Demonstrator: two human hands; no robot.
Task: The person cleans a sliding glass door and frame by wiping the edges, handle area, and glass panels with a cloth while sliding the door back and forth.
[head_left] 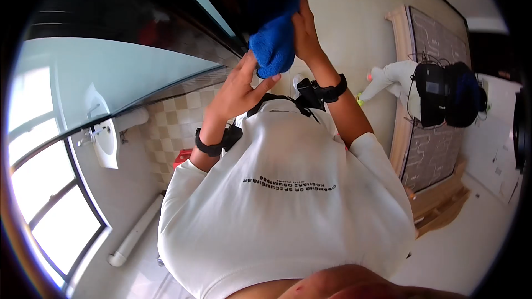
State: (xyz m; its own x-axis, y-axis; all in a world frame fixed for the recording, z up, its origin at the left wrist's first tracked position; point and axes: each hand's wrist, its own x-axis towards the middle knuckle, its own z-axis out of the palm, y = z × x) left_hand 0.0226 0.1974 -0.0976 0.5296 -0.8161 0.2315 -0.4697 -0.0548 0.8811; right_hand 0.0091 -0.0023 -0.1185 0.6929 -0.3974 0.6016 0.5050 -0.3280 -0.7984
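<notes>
A blue cloth [274, 47] is bunched up between my two hands, against the lower end of a dark, glossy panel [233, 0]. My left hand [235, 91] is closed on the cloth's near left side, with the thumb stretched along its lower edge. On the other side, my right hand [306, 30] grips the cloth from the right; its fingers reach up beside the dark panel and are partly hidden. Each wrist wears a black band with a small device.
A glass pane with a dark frame [160, 97] stands at left, near a white washbasin [105, 144] and a bright window [61, 205]. Another person [438, 94] with a black backpack is at right, by a wooden bed frame [400, 39]. A red object [183, 158] sits on the tiled floor.
</notes>
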